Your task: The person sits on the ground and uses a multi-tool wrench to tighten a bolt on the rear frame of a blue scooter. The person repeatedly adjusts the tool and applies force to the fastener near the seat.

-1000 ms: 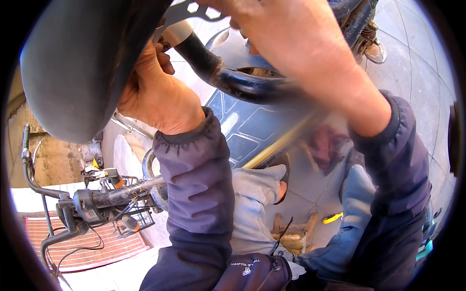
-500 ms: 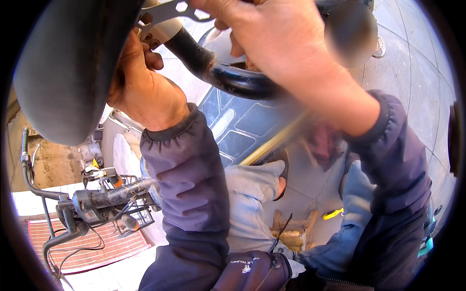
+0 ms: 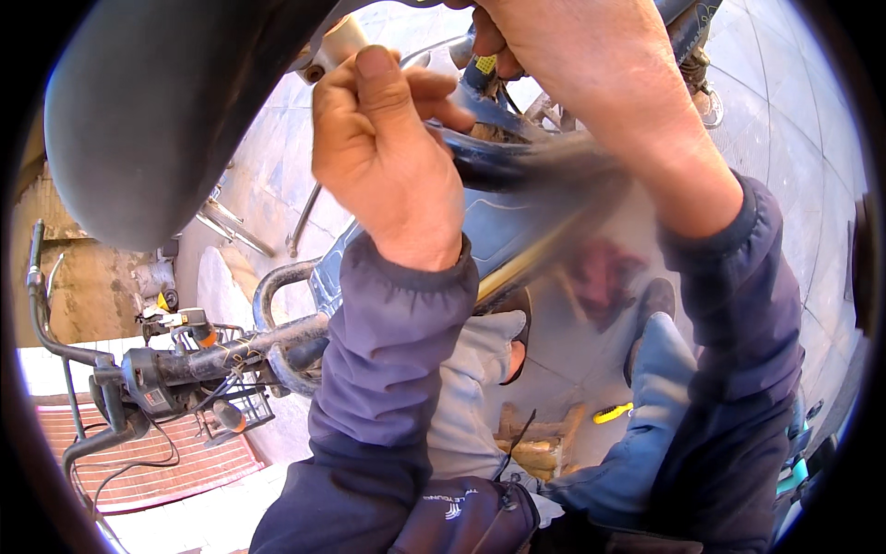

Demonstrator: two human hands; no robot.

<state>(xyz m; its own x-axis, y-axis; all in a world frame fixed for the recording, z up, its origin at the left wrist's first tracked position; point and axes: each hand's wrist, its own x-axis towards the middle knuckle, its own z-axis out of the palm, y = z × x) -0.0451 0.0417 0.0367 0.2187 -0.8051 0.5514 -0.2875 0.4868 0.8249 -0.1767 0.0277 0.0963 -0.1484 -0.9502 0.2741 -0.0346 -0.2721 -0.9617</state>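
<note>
Black saddle [image 3: 152, 120] | near left hand [image 3: 392, 166], to its left | farther from right hand [image 3: 581, 65]

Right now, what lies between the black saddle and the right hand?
In the head view, the left hand and a pale tube end appear between them.

My jacket sleeves [image 3: 392, 346]: dark purple-grey, creased, deepening to near-black above. Elastic cuffs [image 3: 420, 266] gathered at both wrists; hands [image 3: 388, 171] bare beyond. At my waist, dark fabric [image 3: 471, 517], small white marking. Faded blue jeans [image 3: 480, 374], loose-legged. My right shoe [image 3: 653, 305] dark.
</note>
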